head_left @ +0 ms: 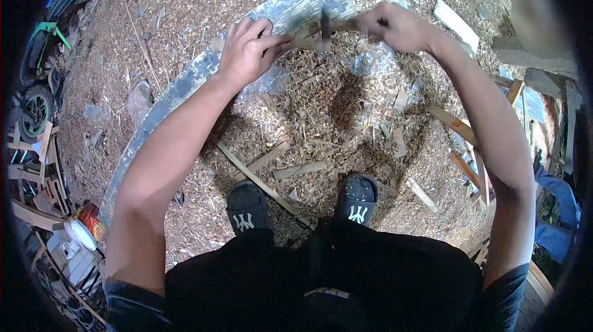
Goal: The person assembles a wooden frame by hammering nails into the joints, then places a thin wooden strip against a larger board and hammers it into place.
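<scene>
My right hand is closed around the handle of a hammer, whose dark head points away to the left and is slightly blurred. Close by, my left hand pinches a small, light piece of wood between its fingers. The hammer head overlaps the end of that piece in this view. Both hands are at the far end of a long, weathered plank with flaking grey-white paint. My left forearm passes over part of the plank.
Wood shavings cover the ground, with loose strips and offcuts scattered about. My sandalled feet stand below. At left are a bicycle-like wheel and a pile of wood; at right, more boards and timber.
</scene>
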The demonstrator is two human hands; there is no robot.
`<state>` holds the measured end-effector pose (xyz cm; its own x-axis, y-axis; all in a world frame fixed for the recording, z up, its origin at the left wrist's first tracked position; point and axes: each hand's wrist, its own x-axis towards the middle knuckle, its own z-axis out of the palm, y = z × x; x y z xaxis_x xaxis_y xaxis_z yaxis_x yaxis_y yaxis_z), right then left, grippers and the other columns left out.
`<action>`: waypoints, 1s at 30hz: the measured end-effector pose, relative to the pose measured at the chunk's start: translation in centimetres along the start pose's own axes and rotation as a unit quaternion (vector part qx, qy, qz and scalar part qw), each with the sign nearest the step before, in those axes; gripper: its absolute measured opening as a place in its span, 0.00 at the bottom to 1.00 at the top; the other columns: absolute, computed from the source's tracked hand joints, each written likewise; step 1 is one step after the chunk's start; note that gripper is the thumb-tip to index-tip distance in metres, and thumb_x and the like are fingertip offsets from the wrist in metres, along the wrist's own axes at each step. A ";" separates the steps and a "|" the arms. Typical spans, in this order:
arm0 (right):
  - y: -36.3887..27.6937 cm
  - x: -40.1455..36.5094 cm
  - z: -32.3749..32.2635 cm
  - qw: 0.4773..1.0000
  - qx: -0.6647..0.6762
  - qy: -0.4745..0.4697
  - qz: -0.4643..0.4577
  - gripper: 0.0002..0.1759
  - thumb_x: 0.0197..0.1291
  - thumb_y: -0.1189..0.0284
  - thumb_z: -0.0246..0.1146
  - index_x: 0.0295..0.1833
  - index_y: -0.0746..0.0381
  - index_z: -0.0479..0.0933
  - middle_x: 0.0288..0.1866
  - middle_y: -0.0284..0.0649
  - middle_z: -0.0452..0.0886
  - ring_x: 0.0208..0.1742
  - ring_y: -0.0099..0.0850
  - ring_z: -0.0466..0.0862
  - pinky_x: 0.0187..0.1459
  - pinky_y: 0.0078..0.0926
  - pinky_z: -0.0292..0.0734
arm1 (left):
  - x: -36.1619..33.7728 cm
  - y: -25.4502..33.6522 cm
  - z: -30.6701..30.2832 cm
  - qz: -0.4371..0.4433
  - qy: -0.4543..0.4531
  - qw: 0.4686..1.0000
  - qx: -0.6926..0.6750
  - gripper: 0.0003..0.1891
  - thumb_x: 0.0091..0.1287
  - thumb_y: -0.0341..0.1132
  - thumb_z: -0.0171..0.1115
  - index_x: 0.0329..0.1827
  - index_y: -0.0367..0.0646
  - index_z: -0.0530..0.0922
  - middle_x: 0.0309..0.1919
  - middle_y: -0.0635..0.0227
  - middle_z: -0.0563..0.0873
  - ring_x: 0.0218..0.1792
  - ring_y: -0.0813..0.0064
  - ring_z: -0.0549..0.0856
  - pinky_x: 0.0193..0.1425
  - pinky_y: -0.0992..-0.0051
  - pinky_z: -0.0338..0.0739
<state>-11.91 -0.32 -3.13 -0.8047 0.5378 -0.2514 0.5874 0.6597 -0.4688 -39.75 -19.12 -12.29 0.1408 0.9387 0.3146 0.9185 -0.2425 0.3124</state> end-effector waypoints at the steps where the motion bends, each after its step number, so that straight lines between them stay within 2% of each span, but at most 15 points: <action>1: 0.1 0.0 -0.2 0.999 -0.009 -0.040 -0.028 0.22 0.77 0.70 0.59 0.72 0.50 0.81 0.38 0.49 0.90 0.32 0.32 0.88 0.40 0.35 0.85 | 0.1 -0.1 0.0 0.000 0.000 1.000 0.001 0.17 0.65 0.35 0.75 0.55 0.67 0.92 0.39 0.76 0.75 0.46 0.69 0.76 0.57 0.64 0.70; 3: -0.4 -0.4 -0.5 0.995 -0.016 -0.082 -0.053 0.22 0.77 0.70 0.59 0.73 0.50 0.81 0.35 0.49 0.89 0.29 0.32 0.87 0.38 0.34 0.84 | 0.0 -0.1 0.1 -0.001 -0.004 1.000 0.007 0.18 0.64 0.34 0.74 0.55 0.67 0.92 0.39 0.76 0.75 0.46 0.69 0.76 0.58 0.64 0.70; 5: -1.7 -0.8 -0.9 0.999 0.012 -0.004 0.044 0.20 0.77 0.70 0.59 0.71 0.51 0.83 0.32 0.46 0.88 0.29 0.30 0.85 0.40 0.36 0.83 | 0.1 -0.2 0.2 -0.001 -0.002 1.000 0.015 0.18 0.64 0.33 0.74 0.55 0.67 0.92 0.40 0.76 0.76 0.46 0.69 0.76 0.58 0.64 0.69; 7: -0.5 -0.5 -0.4 0.998 0.013 -0.021 0.058 0.19 0.78 0.68 0.59 0.70 0.51 0.84 0.29 0.43 0.86 0.29 0.29 0.83 0.38 0.37 0.81 | 0.0 -0.3 0.2 0.001 -0.004 1.000 0.024 0.19 0.64 0.33 0.74 0.55 0.68 0.92 0.40 0.75 0.76 0.47 0.69 0.76 0.57 0.64 0.69; 9: 3.1 0.4 1.3 0.989 -0.001 -0.040 -0.142 0.19 0.79 0.68 0.59 0.70 0.51 0.83 0.29 0.41 0.85 0.26 0.29 0.81 0.36 0.38 0.79 | -0.1 -0.5 0.1 0.017 -0.006 0.999 0.027 0.19 0.63 0.32 0.73 0.55 0.68 0.92 0.41 0.75 0.77 0.47 0.68 0.76 0.57 0.63 0.68; 11: -1.1 -0.3 -0.8 0.994 0.041 -0.091 -0.050 0.17 0.79 0.67 0.58 0.66 0.53 0.86 0.30 0.42 0.86 0.26 0.29 0.83 0.35 0.37 0.81 | 0.0 -0.4 0.4 0.025 0.007 1.000 0.018 0.19 0.61 0.30 0.74 0.55 0.64 0.92 0.41 0.75 0.77 0.46 0.68 0.76 0.55 0.64 0.68; 13: -3.7 -1.0 -1.5 0.995 0.014 -0.031 0.095 0.19 0.80 0.68 0.56 0.69 0.53 0.84 0.53 0.47 0.91 0.30 0.32 0.84 0.43 0.40 0.87 | 0.1 -0.3 0.3 0.033 0.021 0.999 0.011 0.19 0.60 0.28 0.75 0.54 0.59 0.93 0.40 0.75 0.78 0.45 0.67 0.76 0.52 0.64 0.68; 19: -1.7 -1.5 -2.0 0.994 0.020 -0.109 -0.017 0.20 0.81 0.65 0.55 0.72 0.51 0.81 0.54 0.46 0.91 0.32 0.29 0.85 0.43 0.36 0.86 | 0.1 -0.3 0.6 0.028 0.030 0.999 0.006 0.16 0.64 0.30 0.75 0.54 0.59 0.93 0.39 0.75 0.78 0.44 0.69 0.76 0.51 0.65 0.69; 21: -3.4 -2.2 -2.3 0.991 0.004 -0.046 0.126 0.22 0.81 0.66 0.55 0.75 0.50 0.79 0.48 0.45 0.91 0.33 0.29 0.84 0.43 0.39 0.85 | -0.1 -0.6 1.2 -0.013 0.021 1.000 0.011 0.14 0.70 0.36 0.70 0.56 0.65 0.92 0.36 0.74 0.75 0.43 0.68 0.75 0.51 0.66 0.69; 22: -2.1 -2.6 -1.1 0.996 0.024 0.004 0.082 0.25 0.81 0.67 0.56 0.80 0.49 0.73 0.36 0.42 0.86 0.30 0.27 0.79 0.38 0.40 0.80 | -0.1 -0.6 1.1 -0.013 0.024 1.000 0.012 0.14 0.70 0.36 0.70 0.56 0.65 0.92 0.36 0.74 0.75 0.43 0.68 0.75 0.51 0.66 0.69; 23: -1.0 -2.9 0.4 0.997 0.023 0.004 0.080 0.25 0.81 0.67 0.56 0.80 0.49 0.73 0.36 0.42 0.86 0.30 0.27 0.79 0.38 0.40 0.80 | -0.1 -0.5 0.9 -0.023 0.035 0.999 0.021 0.14 0.71 0.36 0.70 0.57 0.64 0.92 0.35 0.74 0.75 0.42 0.68 0.76 0.50 0.66 0.69; 25: -2.8 -3.1 1.3 0.991 -0.004 0.122 -0.059 0.29 0.80 0.69 0.57 0.83 0.47 0.68 0.38 0.44 0.87 0.36 0.29 0.85 0.42 0.41 0.84 | -0.2 -0.3 0.5 -0.033 0.046 0.998 0.032 0.15 0.71 0.36 0.69 0.58 0.63 0.92 0.34 0.73 0.74 0.41 0.68 0.76 0.49 0.66 0.69; 26: -5.2 -4.1 -0.6 0.990 0.004 -0.037 0.138 0.31 0.78 0.72 0.58 0.84 0.47 0.66 0.54 0.48 0.89 0.53 0.37 0.90 0.58 0.42 0.87 | -0.1 -0.2 0.4 -0.026 0.052 0.997 0.046 0.15 0.72 0.37 0.69 0.59 0.64 0.91 0.34 0.73 0.74 0.40 0.67 0.76 0.48 0.66 0.70; 29: -4.6 -4.7 1.9 0.997 0.007 0.008 0.080 0.31 0.77 0.75 0.58 0.82 0.46 0.69 0.61 0.47 0.88 0.60 0.41 0.88 0.65 0.45 0.84 | -0.2 -0.3 0.1 -0.017 0.056 0.997 0.054 0.15 0.71 0.38 0.69 0.59 0.63 0.91 0.34 0.72 0.75 0.40 0.67 0.76 0.48 0.66 0.71; 30: -5.2 -4.6 2.7 0.995 -0.002 0.098 -0.016 0.30 0.77 0.78 0.57 0.80 0.48 0.72 0.57 0.47 0.89 0.55 0.41 0.89 0.57 0.45 0.86 | -0.1 -0.4 0.1 -0.013 0.055 0.997 0.049 0.14 0.71 0.40 0.71 0.58 0.61 0.92 0.35 0.73 0.76 0.40 0.68 0.76 0.47 0.66 0.71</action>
<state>-11.49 -7.63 -1.88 -0.7908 0.6084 -0.0673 0.5630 0.6798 -0.4700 -40.07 -19.09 -12.51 0.0802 0.9109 0.4048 0.9536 -0.1884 0.2350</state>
